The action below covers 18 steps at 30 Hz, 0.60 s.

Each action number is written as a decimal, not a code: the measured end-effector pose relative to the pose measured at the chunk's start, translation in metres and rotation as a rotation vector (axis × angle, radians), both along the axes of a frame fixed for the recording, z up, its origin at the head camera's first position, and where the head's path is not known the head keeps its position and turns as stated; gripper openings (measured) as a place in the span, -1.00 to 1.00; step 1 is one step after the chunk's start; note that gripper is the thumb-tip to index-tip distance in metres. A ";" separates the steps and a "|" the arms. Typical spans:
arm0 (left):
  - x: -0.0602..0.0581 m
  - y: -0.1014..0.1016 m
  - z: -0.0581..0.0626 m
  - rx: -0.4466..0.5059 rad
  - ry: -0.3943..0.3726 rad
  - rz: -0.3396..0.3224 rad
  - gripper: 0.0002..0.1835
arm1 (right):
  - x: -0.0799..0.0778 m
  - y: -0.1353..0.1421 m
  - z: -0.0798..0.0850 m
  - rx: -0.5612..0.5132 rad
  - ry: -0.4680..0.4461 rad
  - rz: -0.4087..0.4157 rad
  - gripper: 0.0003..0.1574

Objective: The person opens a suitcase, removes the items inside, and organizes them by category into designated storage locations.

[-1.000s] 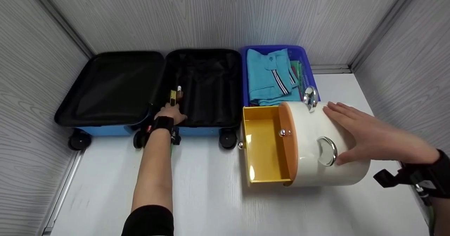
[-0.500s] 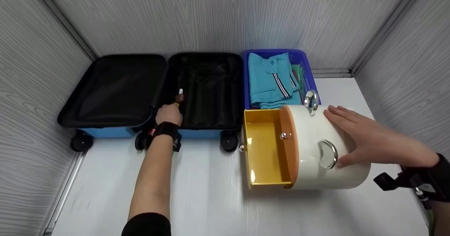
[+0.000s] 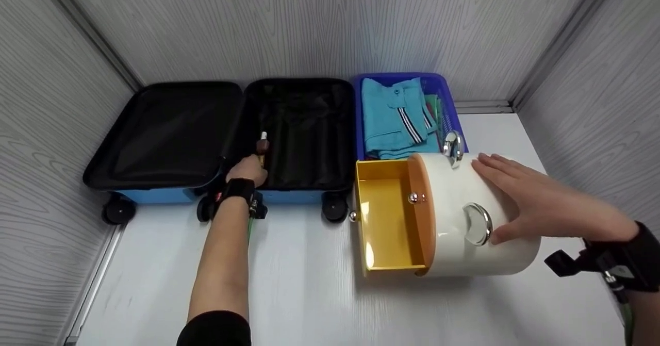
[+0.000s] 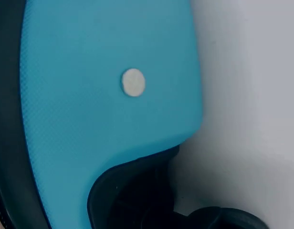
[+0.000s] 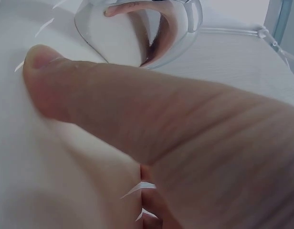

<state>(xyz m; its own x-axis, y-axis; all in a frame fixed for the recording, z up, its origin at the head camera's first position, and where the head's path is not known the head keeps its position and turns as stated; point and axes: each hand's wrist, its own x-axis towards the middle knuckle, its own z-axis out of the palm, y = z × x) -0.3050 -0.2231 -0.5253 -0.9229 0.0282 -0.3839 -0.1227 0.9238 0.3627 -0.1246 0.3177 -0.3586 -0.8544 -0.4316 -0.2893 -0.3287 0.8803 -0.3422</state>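
My left hand (image 3: 247, 170) is at the near left edge of the open suitcase half (image 3: 304, 134). Just beyond it lies a small brown bottle (image 3: 262, 145) with a white cap. A small yellow item (image 3: 261, 160) shows between the bottle and the hand; most of it is covered. The left fingertips are hidden, and the left wrist view has only the suitcase's blue outside (image 4: 113, 109). My right hand (image 3: 546, 201) rests spread on the white rounded case (image 3: 459, 253), thumb beside its chrome handle (image 3: 479, 224). From the case extends a yellow drawer (image 3: 389, 222).
The suitcase's other half (image 3: 175, 134) lies open on the left. A blue basket (image 3: 451, 103) behind the drawer holds folded turquoise clothing (image 3: 389, 119). Wheels (image 3: 335, 208) stick out at the suitcase's near side. Walls stand at the back and both sides.
My left hand has moved slightly right and its fingers have drawn in. The yellow item, earlier left of the bottle, now shows below it beside the hand. The right hand stays on the case.
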 end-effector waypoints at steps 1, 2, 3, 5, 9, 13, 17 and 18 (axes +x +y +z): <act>0.000 0.000 0.001 -0.005 -0.002 0.005 -0.58 | 0.000 0.000 0.000 0.002 0.000 0.000 0.72; 0.001 0.000 0.002 -0.012 -0.004 0.009 -0.59 | 0.000 0.000 0.001 0.003 -0.004 -0.002 0.72; 0.001 0.001 0.003 -0.020 -0.004 0.006 -0.61 | -0.001 0.000 0.001 0.002 -0.008 -0.004 0.72; 0.002 0.001 0.004 -0.024 0.002 0.012 -0.63 | -0.001 0.000 0.000 0.001 -0.009 -0.004 0.72; 0.002 0.003 0.005 0.002 0.018 0.038 -0.62 | 0.001 0.000 0.001 -0.003 0.005 0.000 0.69; 0.001 0.006 0.003 0.039 0.097 0.046 -0.54 | 0.001 0.001 0.001 -0.007 0.015 0.006 0.68; 0.002 0.009 0.003 0.099 0.235 0.028 -0.57 | 0.000 0.002 0.003 -0.001 -0.001 -0.004 0.70; 0.003 0.011 0.004 0.124 0.266 0.015 -0.57 | -0.001 0.002 0.003 0.003 -0.005 -0.006 0.71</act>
